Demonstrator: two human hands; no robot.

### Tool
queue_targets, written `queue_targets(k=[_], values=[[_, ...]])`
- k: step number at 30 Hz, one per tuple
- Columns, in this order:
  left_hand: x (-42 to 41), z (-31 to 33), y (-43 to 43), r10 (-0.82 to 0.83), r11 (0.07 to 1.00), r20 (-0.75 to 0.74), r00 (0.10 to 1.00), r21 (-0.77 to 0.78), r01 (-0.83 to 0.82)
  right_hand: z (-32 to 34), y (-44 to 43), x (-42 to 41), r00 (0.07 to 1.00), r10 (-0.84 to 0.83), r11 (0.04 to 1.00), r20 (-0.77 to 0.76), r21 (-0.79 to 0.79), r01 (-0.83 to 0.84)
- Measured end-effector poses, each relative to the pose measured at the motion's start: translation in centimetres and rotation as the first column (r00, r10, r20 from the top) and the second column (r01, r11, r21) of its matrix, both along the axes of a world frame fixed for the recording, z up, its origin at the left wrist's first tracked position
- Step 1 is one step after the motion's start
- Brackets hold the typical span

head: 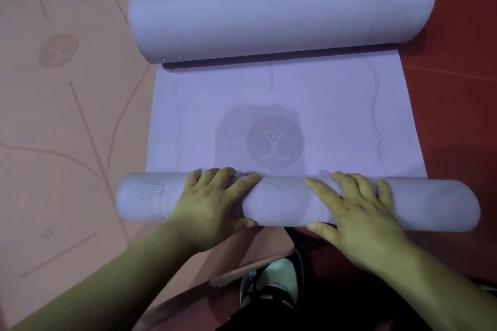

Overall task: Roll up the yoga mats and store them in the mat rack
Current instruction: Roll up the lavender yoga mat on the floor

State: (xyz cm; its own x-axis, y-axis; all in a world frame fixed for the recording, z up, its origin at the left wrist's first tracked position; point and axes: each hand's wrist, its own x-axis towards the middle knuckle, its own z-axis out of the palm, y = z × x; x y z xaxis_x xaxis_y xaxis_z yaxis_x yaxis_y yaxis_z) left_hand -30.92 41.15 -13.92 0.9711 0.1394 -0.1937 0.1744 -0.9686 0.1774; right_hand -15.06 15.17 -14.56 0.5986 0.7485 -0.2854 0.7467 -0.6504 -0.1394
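A lilac yoga mat (285,105) lies on the floor, its near end wound into a roll (282,203) and its far end curled into a thicker roll (279,12). A round yoga emblem (274,141) shows on the flat stretch between them. My left hand (212,201) lies over the near roll left of centre, fingers draped across the top and thumb against the near side. My right hand (357,209) rests on the same roll right of centre, fingers spread over the top, thumb on the near side.
A pink yoga mat (61,115) lies flat to the left, one corner running under the lilac roll. Dark red floor (451,75) borders the right and far sides. My shoe (271,285) stands just behind the near roll. No rack is in view.
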Motion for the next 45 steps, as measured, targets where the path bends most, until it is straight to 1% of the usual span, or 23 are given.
queue_targets(k=[3,6,9,13,17,19,23,25,27,30,34,40,45], values=[[-0.6,0.1,-0.5,0.008,1.000,0.028,1.000,0.027,-0.009,-0.2,0.1,0.3,1.000,0.013,1.000,0.002,-0.020,-0.013],[-1.0,-0.2,-0.7,0.028,1.000,0.051,0.998,0.011,-0.028,-0.3,0.2,0.6,1.000,0.016,1.000,0.008,-0.014,-0.016],[-0.8,-0.3,-0.3,0.041,0.999,0.033,0.999,-0.015,-0.041,-0.1,0.0,0.4,1.000,0.021,1.000,0.020,-0.006,-0.021],[-0.2,-0.1,0.4,0.045,0.998,0.007,0.999,-0.050,-0.045,-0.2,0.0,-0.5,0.999,-0.019,0.998,0.033,0.059,0.017],[0.1,0.2,0.4,0.042,0.998,-0.001,0.999,-0.038,-0.042,-0.4,0.2,-0.1,1.000,-0.020,0.999,0.019,0.048,0.019],[0.0,0.4,0.1,0.051,0.999,0.025,0.998,-0.015,-0.051,-0.4,0.2,0.3,1.000,-0.012,0.999,0.019,0.033,0.011],[-0.9,0.2,-0.7,0.068,0.997,0.125,0.990,0.036,-0.073,-0.4,0.4,0.8,1.000,-0.001,1.000,0.022,0.014,0.001],[-1.0,0.0,-0.7,0.076,0.996,0.132,0.988,0.042,-0.082,-0.2,0.5,0.7,1.000,-0.004,1.000,0.023,0.019,0.003],[-0.8,0.0,-0.5,0.073,0.996,0.107,0.992,0.040,-0.078,0.1,0.5,0.3,0.998,-0.038,0.998,0.042,0.051,0.036],[-0.4,0.4,0.1,0.067,0.997,0.062,0.996,0.031,-0.069,0.4,0.3,-0.8,0.990,-0.116,0.984,0.084,0.148,0.103],[-0.4,0.4,0.2,0.065,0.997,0.050,0.997,0.034,-0.067,0.0,0.2,-1.0,0.984,-0.141,0.976,0.107,0.182,0.120],[-1.8,-0.3,-1.4,0.133,0.981,0.175,0.976,0.115,-0.154,-0.3,0.3,-0.4,0.983,-0.137,0.977,0.124,0.181,0.113],[-1.9,-1.0,-1.3,0.152,0.976,0.185,0.971,0.129,-0.178,-0.1,0.7,0.1,0.986,-0.123,0.980,0.109,0.172,0.103]])
